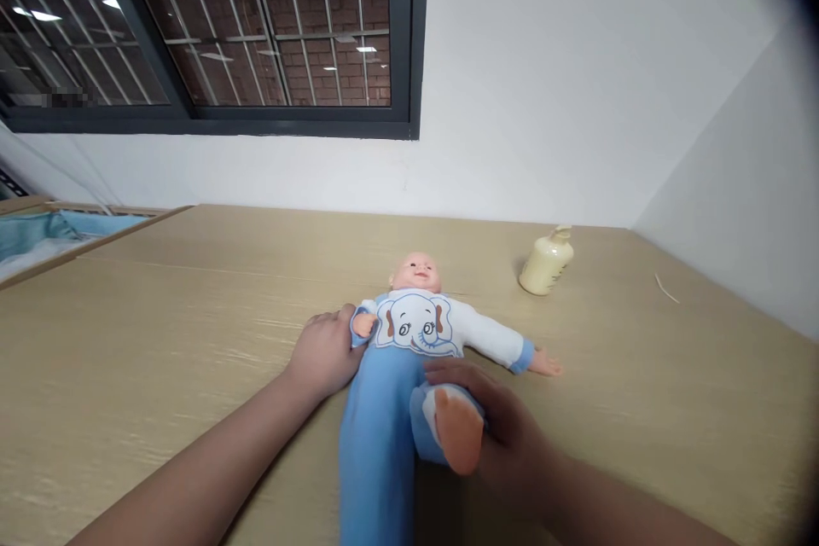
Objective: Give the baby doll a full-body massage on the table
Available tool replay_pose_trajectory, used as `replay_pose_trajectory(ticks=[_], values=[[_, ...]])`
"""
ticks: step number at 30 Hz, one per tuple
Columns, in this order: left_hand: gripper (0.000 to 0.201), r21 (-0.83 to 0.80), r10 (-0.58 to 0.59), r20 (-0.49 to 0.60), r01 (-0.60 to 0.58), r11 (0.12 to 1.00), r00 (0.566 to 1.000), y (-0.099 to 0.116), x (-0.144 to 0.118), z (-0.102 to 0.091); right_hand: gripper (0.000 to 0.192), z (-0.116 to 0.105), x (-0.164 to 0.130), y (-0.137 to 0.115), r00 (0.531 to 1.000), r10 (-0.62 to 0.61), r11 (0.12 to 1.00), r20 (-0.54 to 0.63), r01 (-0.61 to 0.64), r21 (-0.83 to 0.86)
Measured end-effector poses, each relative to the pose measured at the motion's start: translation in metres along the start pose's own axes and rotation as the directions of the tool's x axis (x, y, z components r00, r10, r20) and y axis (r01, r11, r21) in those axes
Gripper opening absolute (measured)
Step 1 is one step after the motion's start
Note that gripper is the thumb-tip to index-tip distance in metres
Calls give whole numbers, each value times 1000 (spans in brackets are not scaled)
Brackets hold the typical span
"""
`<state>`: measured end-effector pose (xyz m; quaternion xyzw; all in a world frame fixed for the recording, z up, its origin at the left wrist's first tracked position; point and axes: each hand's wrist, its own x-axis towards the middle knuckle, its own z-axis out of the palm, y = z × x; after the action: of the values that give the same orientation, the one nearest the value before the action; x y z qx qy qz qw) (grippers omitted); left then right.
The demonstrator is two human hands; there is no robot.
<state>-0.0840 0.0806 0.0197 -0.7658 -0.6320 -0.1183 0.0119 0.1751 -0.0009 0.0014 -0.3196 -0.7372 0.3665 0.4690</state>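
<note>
A baby doll [419, 324] lies on its back on the tabletop, head away from me, dressed in a white top with an elephant print and blue trousers. At its side, my left hand [328, 350] is closed around the doll's bent arm [364, 324], whose small hand pokes out of a blue cuff. My right hand [505, 426] grips the doll's bent leg [426, 422], with the bare foot sole facing me. The other leg [377, 452] stretches straight toward me. The doll's other arm [492, 339] lies extended to the right.
A cream pump bottle [547, 263] stands at the back right. Further right lies a thin white strip [666, 288]. At the far left is a wooden-edged compartment lined with blue cloth [102, 222]. A white wall [525, 102] and a barred window [275, 34] border the table's back.
</note>
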Motion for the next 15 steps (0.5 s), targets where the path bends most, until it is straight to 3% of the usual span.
replay_pose_trajectory(ticks=[3, 6, 9, 11, 13, 15], values=[[32, -217, -66, 35, 72, 974, 997, -9, 1, 3, 42, -2, -8, -8, 996, -76, 995, 56, 79, -54], [31, -430, -102, 37, 108, 896, 994, -25, 5, 10, 44, -8, -10, -22, 960, -40, 995, 276, 65, -82], [29, -542, -142, -1, 119, 832, 990, -38, 10, 19, 31, -9, -5, -28, 822, -82, 989, 564, 139, -59], [33, -604, -203, 9, 168, 779, 979, -41, 12, 23, 19, -5, -3, -24, 755, -124, 972, 644, 222, -74], [39, -706, -263, 28, 205, 677, 964, -40, 13, 24, 19, 2, -4, -15, 729, -136, 952, 671, 284, -116], [45, -840, -311, 15, 181, 512, 950, -38, 13, 20, 25, 8, -6, -6, 741, -90, 947, 666, 271, -173]])
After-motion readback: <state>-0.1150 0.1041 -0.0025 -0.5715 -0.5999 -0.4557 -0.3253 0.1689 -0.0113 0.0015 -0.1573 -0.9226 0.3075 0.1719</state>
